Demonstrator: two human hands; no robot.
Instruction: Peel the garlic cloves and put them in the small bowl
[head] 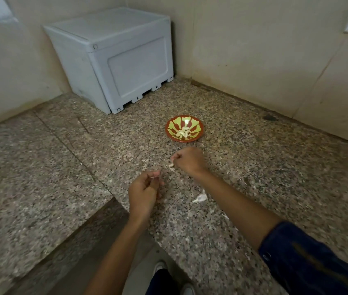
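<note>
On the speckled granite worktop (254,167), near the corner of two beige walls, I see a small red and green bowl (198,126) already carrying a little heap of pale peeled cloves (182,133). My right hand (189,160) hangs just in front of the bowl, its fingers curled and seeming to pinch a small pale garlic clove (171,165) at their tips, though blur keeps me from being sure. My left hand (144,193) sits nearer me and well apart from the bowl, its fingers drawn together round what looks like a thin scrap of skin (154,177). A white papery husk (199,198) lies on the worktop between my forearms. I judge a clove to be light, firm and a little slick once bare, with skin that is dry, brittle and clingy; it is best taken across its fat middle, with the skin started at the pointed tip. A pale grey plastic box (122,60) stands in the far corner. No brand, label or readable writing shows anywhere; sheets on the walls at the upper edges are too blurred to read.
</note>
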